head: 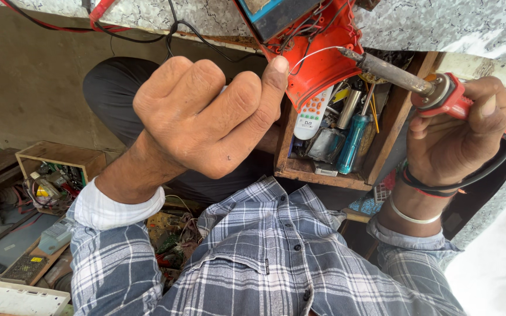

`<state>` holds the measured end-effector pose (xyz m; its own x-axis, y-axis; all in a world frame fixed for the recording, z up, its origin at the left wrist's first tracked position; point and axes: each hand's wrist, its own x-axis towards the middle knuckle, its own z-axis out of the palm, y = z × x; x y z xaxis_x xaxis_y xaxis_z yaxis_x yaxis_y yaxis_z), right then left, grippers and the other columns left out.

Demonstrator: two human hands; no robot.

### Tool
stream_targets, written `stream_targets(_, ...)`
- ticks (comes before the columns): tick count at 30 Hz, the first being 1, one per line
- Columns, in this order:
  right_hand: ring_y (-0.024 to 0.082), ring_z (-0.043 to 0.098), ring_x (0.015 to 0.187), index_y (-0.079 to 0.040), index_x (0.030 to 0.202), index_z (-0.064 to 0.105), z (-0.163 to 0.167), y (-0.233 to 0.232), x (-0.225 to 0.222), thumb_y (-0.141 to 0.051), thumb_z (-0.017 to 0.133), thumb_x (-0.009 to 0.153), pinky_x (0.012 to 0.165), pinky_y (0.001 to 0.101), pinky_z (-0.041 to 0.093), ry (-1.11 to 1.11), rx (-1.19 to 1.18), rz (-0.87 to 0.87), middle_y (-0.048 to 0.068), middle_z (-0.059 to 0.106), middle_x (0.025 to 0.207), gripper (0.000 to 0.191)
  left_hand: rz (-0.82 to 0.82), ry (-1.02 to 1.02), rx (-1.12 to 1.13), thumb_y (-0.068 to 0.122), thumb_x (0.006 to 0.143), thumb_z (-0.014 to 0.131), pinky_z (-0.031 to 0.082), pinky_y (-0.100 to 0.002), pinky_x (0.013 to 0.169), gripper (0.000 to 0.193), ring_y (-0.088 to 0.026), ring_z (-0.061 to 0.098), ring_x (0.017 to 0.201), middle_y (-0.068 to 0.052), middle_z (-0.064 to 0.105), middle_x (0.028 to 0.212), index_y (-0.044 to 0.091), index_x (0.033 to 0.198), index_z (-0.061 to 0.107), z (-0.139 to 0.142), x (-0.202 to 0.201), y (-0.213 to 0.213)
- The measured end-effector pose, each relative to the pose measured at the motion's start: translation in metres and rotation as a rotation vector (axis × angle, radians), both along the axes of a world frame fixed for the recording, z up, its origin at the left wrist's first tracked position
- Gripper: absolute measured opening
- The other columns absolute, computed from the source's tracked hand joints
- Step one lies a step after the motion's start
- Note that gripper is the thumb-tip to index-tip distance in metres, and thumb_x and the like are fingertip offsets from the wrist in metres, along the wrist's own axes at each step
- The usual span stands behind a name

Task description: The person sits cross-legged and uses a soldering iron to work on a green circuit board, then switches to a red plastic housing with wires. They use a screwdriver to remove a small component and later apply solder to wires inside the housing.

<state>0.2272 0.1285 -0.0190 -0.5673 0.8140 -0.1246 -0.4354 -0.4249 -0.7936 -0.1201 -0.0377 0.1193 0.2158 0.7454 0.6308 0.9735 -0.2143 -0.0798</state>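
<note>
The left hand (206, 120) was raised in front of the camera with its fingers curled together into a loose fist. The thumb tip pressed against the edge of an orange-red plastic device housing (323, 61), and a thin solder wire (314, 54) arched from near this thumb toward the iron. I could not tell exactly how the wire was pinched, because the fingers hid it.

The right hand (458, 137) was closed around the red handle of a soldering iron (405, 79). Its dark metal shaft pointed to the left, and the tip met the solder wire at the housing, just beside the red and black wires (308, 26) inside it. The black cord of the iron passed around the right wrist, near some bracelets.

Below the housing stood a wooden box (323, 169) with a white remote control (313, 114), a blue-handled screwdriver (352, 143) and other small tools. At the left, well apart, another wooden box (60, 155) held electronic parts. The person wore a blue checked shirt (276, 257).
</note>
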Motion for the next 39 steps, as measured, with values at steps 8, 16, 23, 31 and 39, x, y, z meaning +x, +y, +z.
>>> stream_targets(8, 0.03, 0.073, 0.069, 0.004, 0.109, 0.052, -0.0001, 0.0006, -0.0003, -0.025, 0.052, 0.117, 0.052, 0.0287, 0.054, -0.009, 0.014, 0.008, 0.033, 0.07, 0.097, 0.03, -0.008, -0.001, 0.03, 0.004, 0.089, 0.078, 0.028, -0.026, 0.058, 0.018, -0.011, 0.039, 0.065, 0.004, 0.053, 0.081, 0.004, 0.106, 0.079, -0.0017, 0.0, 0.0016)
stream_targets(16, 0.029, 0.074, 0.068, 0.004, 0.109, 0.052, -0.0002, 0.0019, -0.0011, -0.023, 0.053, 0.113, 0.051, 0.0287, 0.053, -0.004, 0.016, 0.002, 0.033, 0.071, 0.097, 0.028, -0.006, 0.01, 0.025, 0.005, 0.089, 0.078, 0.028, -0.026, 0.058, 0.017, -0.011, 0.039, 0.065, 0.004, 0.053, 0.081, 0.004, 0.106, 0.079, -0.0024, -0.0006, 0.0012)
stream_targets(23, 0.029, 0.074, 0.068, 0.004, 0.107, 0.052, -0.0005, 0.0015, -0.0007, -0.024, 0.054, 0.116, 0.052, 0.0292, 0.053, 0.001, 0.041, 0.02, 0.033, 0.071, 0.096, 0.029, -0.005, 0.014, 0.008, 0.006, 0.09, 0.077, 0.031, -0.027, 0.06, 0.02, -0.012, 0.04, 0.067, 0.004, 0.053, 0.084, 0.004, 0.109, 0.079, -0.0022, -0.0007, -0.0001)
stream_targets(31, 0.029, 0.074, 0.068, 0.004, 0.108, 0.052, 0.0, 0.001, -0.003, -0.023, 0.054, 0.112, 0.05, 0.029, 0.056, 0.026, -0.003, 0.01, 0.032, 0.071, 0.096, 0.028, -0.007, 0.014, -0.001, 0.006, 0.09, 0.076, 0.03, -0.027, 0.06, 0.019, -0.012, 0.04, 0.067, 0.004, 0.053, 0.084, 0.004, 0.109, 0.079, -0.001, -0.0009, -0.0006)
stream_targets(39, 0.03, 0.074, 0.07, 0.004, 0.108, 0.051, 0.0009, 0.0009, -0.003, -0.023, 0.053, 0.114, 0.052, 0.03, 0.054, 0.011, 0.012, 0.011, 0.032, 0.071, 0.099, 0.027, -0.01, 0.013, 0.036, 0.004, 0.089, 0.077, 0.029, -0.027, 0.059, 0.018, -0.011, 0.04, 0.066, 0.004, 0.052, 0.081, 0.004, 0.107, 0.079, -0.0055, 0.0, 0.0026)
